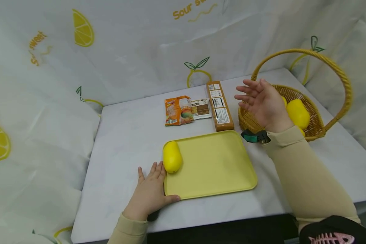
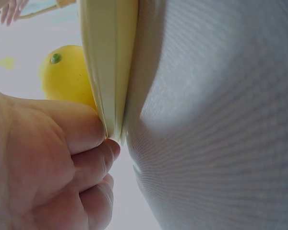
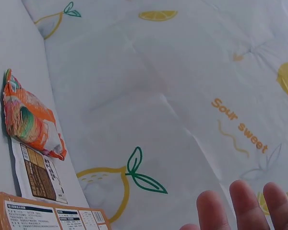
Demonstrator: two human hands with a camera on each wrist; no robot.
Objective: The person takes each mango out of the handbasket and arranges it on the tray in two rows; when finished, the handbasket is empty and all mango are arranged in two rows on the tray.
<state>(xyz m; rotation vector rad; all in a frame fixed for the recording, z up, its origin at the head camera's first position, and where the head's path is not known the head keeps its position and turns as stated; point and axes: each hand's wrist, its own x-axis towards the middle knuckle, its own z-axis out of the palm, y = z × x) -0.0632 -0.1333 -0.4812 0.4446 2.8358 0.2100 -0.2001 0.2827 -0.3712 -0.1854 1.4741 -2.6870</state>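
My left hand point(image 1: 150, 193) rests at the near left corner of a yellow tray point(image 1: 213, 166), fingers spread along its left side and thumb at the front edge. Within the tray, by its left rim, lies a yellow mango-like fruit point(image 1: 172, 157), just beyond those fingertips. The left wrist view shows the fruit's green stem spot point(image 2: 56, 58) and the tray's side point(image 2: 108, 57) against the fingers. My right hand point(image 1: 266, 105) is raised with nothing in it, palm turned inward, in front of a wicker basket point(image 1: 318, 117) that holds more yellow fruit point(image 1: 298, 114).
Behind the tray lie an orange snack packet point(image 1: 179, 110), a white and brown packet point(image 1: 201, 108) and a long brown box point(image 1: 220, 106). The basket's tall handle point(image 1: 338, 69) arches above it. A lemon-print cloth point(image 1: 134, 51) hangs behind the table.
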